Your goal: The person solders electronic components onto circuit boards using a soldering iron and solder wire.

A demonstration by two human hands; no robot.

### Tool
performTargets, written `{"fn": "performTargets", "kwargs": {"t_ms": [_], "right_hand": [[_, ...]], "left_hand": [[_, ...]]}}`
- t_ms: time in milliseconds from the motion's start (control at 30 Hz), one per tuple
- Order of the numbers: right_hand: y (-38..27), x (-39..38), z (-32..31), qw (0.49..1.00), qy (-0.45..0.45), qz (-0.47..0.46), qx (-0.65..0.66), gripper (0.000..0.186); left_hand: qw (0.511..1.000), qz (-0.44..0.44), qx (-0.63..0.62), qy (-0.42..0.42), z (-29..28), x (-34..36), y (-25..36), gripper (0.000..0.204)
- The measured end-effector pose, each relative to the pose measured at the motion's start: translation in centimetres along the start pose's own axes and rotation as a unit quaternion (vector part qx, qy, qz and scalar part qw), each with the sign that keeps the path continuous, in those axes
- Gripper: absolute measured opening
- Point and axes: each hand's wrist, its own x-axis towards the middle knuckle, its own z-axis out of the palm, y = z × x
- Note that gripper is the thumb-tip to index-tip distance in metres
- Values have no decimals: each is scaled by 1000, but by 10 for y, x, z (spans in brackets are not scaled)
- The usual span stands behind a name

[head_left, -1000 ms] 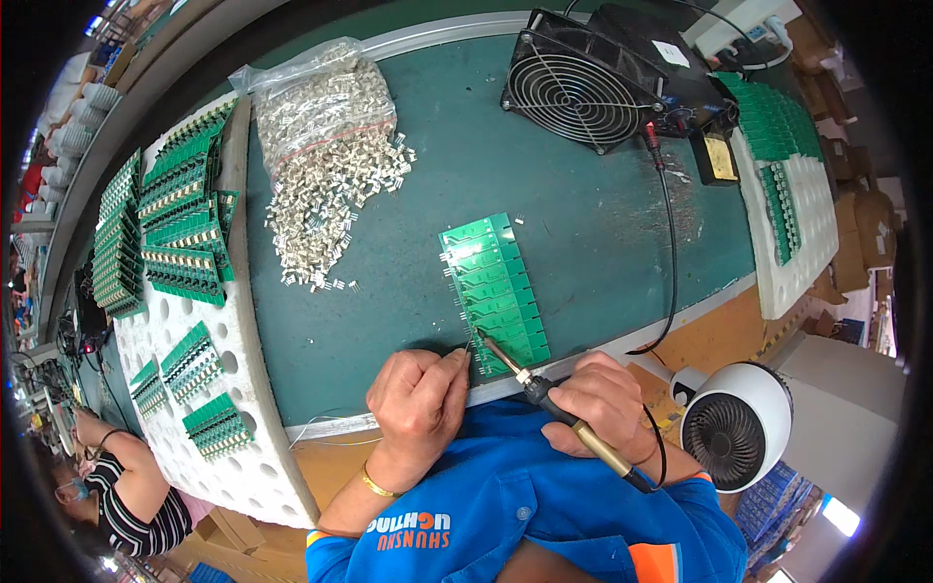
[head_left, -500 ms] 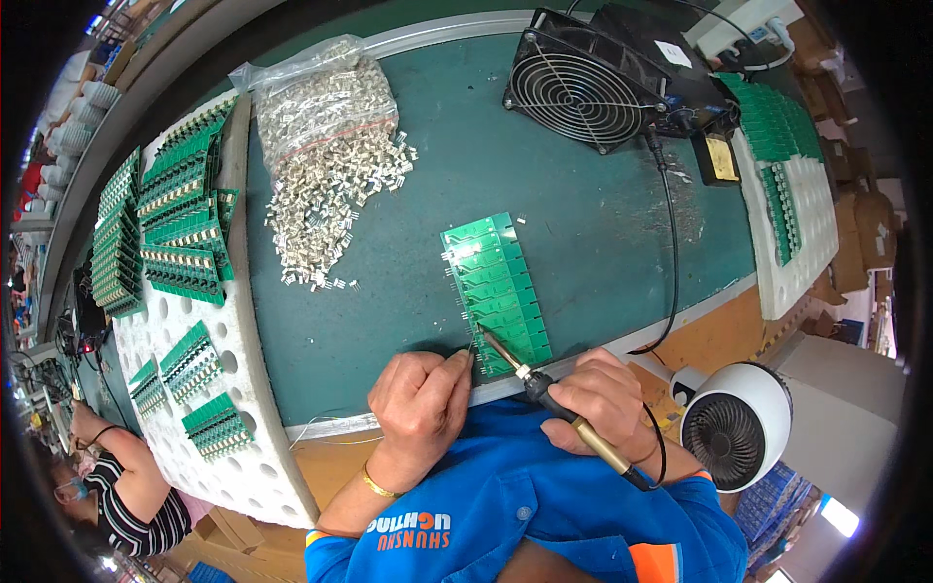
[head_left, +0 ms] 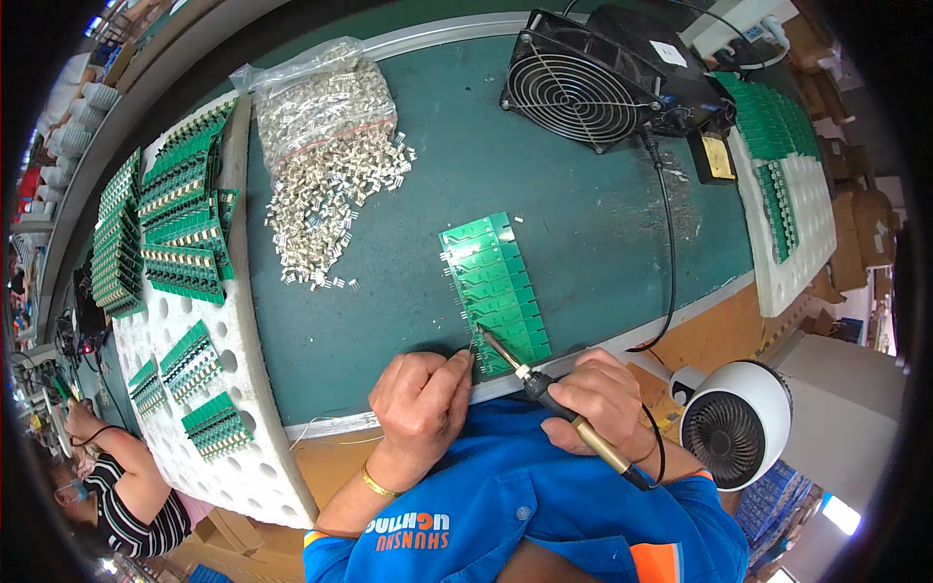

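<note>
A green circuit board panel (head_left: 501, 287) lies on the bench in front of me, with rows of small metal pins along its left edge. My right hand (head_left: 598, 400) is closed round a soldering iron (head_left: 536, 386), whose tip touches or nearly touches the pins near the panel's lower left. My left hand (head_left: 418, 398) is closed in a pinch beside that corner. A thin solder wire (head_left: 330, 420) trails out behind it, and its end between the fingers is too small to see clearly.
Small white connectors (head_left: 316, 219) spill from a clear plastic bag (head_left: 326, 92). Finished-looking boards (head_left: 180, 248) stand on a white foam sheet (head_left: 258, 471) at left. A black fan (head_left: 573, 87) stands at the back; a cable (head_left: 671, 253) hangs at right. A co-worker's arm (head_left: 131, 452) shows far left.
My hands and the soldering iron stay nearly still at the same place on the panel. At far left, the co-worker's hand has moved slightly, and a green piece now shows by it.
</note>
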Motion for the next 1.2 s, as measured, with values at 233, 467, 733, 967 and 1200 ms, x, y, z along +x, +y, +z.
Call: {"fn": "performTargets", "kwargs": {"t_ms": [233,467,733,967,1200], "right_hand": [[0,4,-1,1000,-5,-4,2,35],[1,5,-1,1000,-6,-1,11,35],[1,8,-1,1000,-11,-4,9,32],[2,7,-2,1000,3,1,12,27],[5,11,0,999,15,8,35,24]], "left_hand": [[1000,-13,-11,6,0,1,1,18],[999,-27,-28,9,0,2,0,18],[997,-62,-52,-5,-3,2,2,16],[993,-87,-80,-1,-3,1,0,16],[993,-89,-84,3,-1,3,0,16]]}}
